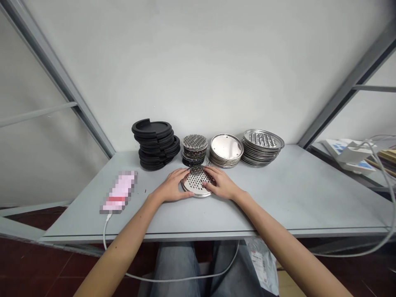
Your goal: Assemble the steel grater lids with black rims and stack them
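Note:
A round metal grater plate (196,184) with many small slots lies on the grey table, between my two hands. My left hand (173,185) curves around its left edge, fingers at the back rim and thumb at the front. On the other side my right hand (223,184) grips the right edge, its thumb resting on the plate's face. Behind stand a stack of small rough grater discs (194,142), a stack of smooth shiny discs (227,147) and a stack of larger grater plates (262,140).
Black ring-shaped holders (154,142) are piled at the back left. A phone (120,192) with a white cable (105,231) lies on the left of the table (309,198). Metal posts rise on both sides, and a wall closes the back.

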### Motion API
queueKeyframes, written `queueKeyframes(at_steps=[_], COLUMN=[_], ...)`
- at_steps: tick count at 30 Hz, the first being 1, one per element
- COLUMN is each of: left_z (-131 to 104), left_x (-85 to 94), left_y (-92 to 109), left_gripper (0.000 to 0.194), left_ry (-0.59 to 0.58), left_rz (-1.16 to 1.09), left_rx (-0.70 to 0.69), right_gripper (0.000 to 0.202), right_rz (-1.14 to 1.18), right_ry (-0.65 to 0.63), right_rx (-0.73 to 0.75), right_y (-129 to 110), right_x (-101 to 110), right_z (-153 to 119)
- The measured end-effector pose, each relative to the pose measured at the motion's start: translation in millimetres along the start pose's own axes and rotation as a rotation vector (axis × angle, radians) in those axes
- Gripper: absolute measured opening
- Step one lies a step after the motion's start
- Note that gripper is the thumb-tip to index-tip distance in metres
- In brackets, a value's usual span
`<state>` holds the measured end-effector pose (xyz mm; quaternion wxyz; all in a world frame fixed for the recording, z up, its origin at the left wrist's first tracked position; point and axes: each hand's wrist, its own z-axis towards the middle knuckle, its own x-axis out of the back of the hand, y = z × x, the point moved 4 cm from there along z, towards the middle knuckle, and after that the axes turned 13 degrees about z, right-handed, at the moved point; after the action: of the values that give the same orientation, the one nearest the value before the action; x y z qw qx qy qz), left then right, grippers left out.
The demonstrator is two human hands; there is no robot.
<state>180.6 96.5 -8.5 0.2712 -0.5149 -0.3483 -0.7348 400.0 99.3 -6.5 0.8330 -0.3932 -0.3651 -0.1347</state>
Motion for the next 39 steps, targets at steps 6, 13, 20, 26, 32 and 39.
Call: queueKeyframes(at_steps=[6,13,20,26,32,39], left_z=[0,0,0,2,1,0], left_x=[0.9,1.3,6.5,16.4,19.0,14.0], left_y=[1,-1,3,1,3,14], left_gripper=[0.089,0.086,0.081,0.051,0.048,0.062], left_ry=[0.01,0.025,0.05,0.171,0.205,0.052], left_rz=[-0.004,-0.011,-0.002,-0.016,0.006,-0.008], left_rx=[-0.015,-0.02,-0.042,0.022,0.029,-0.102], right_gripper=[0.055,0.057,0.043,0.041,0.047,0.025], right_rz=[0.016,0.013,0.032,0.056,-0.007,-0.012], right_ry=[0.004,0.036,0.07,-0.035,0.12,0.243], right_rx=[-0.01,-0.071,-0.028,0.037,-0.093,-0.173], right_y=[1,4,7,10,16,12], right_x=[0,2,5,3,9,19], right_z=[1,0,2,1,0,-2])
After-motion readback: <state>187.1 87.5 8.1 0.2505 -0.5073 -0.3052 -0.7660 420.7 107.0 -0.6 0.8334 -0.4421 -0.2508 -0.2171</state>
